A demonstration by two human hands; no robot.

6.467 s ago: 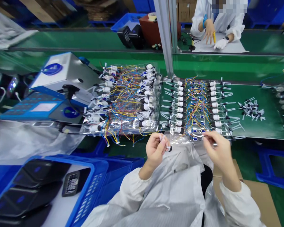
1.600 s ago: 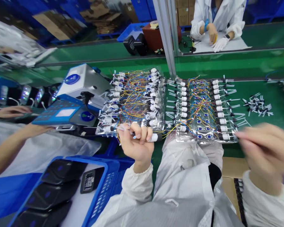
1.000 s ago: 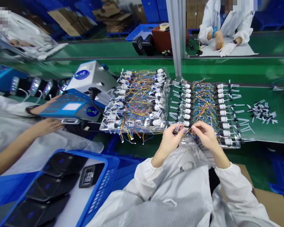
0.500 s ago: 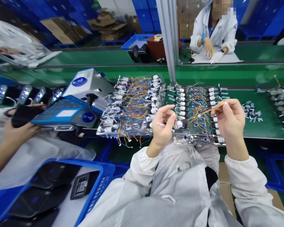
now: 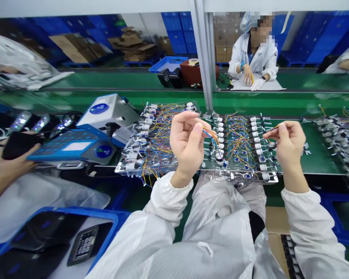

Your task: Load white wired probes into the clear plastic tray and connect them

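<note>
My left hand is closed on a bundle of coloured wires, thumb against the fingers. These wires run down to a small round white-and-black motor below the fingertips. To the right, my right hand pinches thin coloured wire, mostly hidden by the fingers. Another round motor shows just under those fingertips; whether it hangs from this wire I cannot tell. Between my hands, a clear plastic tray holds rows of white motors with tangled yellow, red and blue wires.
Left of it lies another full tray, with wires over its front edge. A blue-and-silver machine stands farther left, beside a co-worker's hands. More motors lie at right. A metal post rises behind the trays.
My hands have moved apart; the wire bundle that spanned them is no longer stretched between them. My left hand is higher and farther left, with a motor below its wires. The view has tilted up.
</note>
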